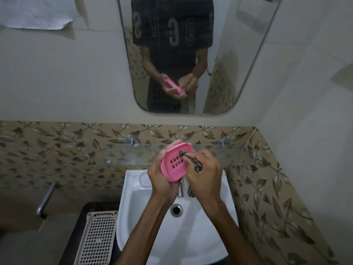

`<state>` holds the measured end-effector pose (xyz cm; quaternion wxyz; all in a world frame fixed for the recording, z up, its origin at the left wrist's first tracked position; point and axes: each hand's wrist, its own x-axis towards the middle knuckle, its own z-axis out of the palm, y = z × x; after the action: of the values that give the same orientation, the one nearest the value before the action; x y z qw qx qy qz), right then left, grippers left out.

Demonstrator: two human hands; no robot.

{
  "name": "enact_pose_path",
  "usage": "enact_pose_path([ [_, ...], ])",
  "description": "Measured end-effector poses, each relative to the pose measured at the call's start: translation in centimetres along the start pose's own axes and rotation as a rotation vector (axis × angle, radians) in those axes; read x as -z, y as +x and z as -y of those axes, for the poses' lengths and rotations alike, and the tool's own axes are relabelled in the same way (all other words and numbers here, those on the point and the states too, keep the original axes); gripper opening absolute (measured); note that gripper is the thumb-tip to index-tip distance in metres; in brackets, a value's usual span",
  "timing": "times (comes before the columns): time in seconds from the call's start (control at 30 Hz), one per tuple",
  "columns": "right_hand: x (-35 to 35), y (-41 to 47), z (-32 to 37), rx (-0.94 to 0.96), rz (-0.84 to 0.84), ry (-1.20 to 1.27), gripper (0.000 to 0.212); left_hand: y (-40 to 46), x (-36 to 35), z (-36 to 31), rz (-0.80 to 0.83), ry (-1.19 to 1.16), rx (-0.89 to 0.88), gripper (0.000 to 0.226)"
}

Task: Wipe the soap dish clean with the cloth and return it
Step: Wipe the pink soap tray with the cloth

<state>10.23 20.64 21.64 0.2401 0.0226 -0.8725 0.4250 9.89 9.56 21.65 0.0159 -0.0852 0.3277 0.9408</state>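
left hand [162,175]: mine, wrapped round the pink soap dish [174,162] from the left and underneath, fingers curled over its far rim; firm hold, dish tilted so its slotted face looks toward me.
right hand [203,174]: clenched on a dark patterned cloth [196,166], one bunched corner pushed out past the fingertips and touching the dish face just beside the slots.
dish location: in the air above the white washbasin [133,207], just in front of the glass shelf [133,153]; not resting on anything.
step: wiping still under way, I judge; return not yet done.
how to do it well: I'd keep the left grip steady and low on the rim so it doesn't cover the face. Work the cloth corner into each slot, then sweep the rim and flip for the underside. Stay over the basin so drips fall in.
risk: wet plastic may slip if I press hard on one edge.
return spot: likely the shelf, can't confirm.
counts: soap dish 1; cloth 1; basin 1; drain [176,209] 1; glass shelf 1; shelf brackets seen 2; mirror [238,54] 1; perforated white basket [99,240] 1, near left; slots in dish: two rows, exact number too blurred.
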Motion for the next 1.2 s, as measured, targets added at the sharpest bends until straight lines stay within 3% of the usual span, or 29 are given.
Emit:
enact_pose_path([
  [0.1, 0.3, -1.2, -0.8, -0.180, 0.117, 0.115, 0.002, 0.0, 0.5, 0.1, -0.020, 0.045, -0.050, 0.058],
  [0.2, 1.1, -1.9, -0.6, -0.330, 0.246, 0.434, 0.007, 0.1, 0.7, 0.5, -0.047, 0.094, -0.080, 0.056],
  [0.33, 2.1, -2.1, 0.2, -0.408, 0.125, 0.708, 0.016, 0.5, 0.6, 0.4, -0.060, 0.196, -0.067, 0.063],
  [0.57, 1.2, -2.5, 2.1, -0.207, 0.092, 0.666, 0.027, 0.5, 0.7, 1.0, 0.049, 0.433, -0.090, 0.062],
  [0.73, 1.9, -1.6, 1.7, -0.333, 0.055, 0.717, 0.015, 0.3, 1.5, 0.1, 0.192, 0.688, -0.098, 0.059],
  [0.9, 2.4, -0.1, 0.8, -0.449, 0.182, 0.762, 0.013, 0.5, 2.8, 0.1, 0.320, 0.893, -0.067, 0.082],
  [0.97, 2.8, 0.2, 0.3, -0.397, 0.214, 0.703, 0.012, 0.6, 3.3, -0.1, 0.364, 0.957, -0.020, 0.095],
  [1.1, 3.3, -0.4, 0.4, -0.108, 0.295, 0.546, 0.013, 0.2, 3.7, -0.3, 0.434, 0.992, -0.042, 0.098],
  [1.2, 3.1, 0.6, -0.4, -0.189, 0.217, 0.521, 0.019, -0.2, 3.6, 0.1, 0.432, 1.029, -0.068, 0.098],
])
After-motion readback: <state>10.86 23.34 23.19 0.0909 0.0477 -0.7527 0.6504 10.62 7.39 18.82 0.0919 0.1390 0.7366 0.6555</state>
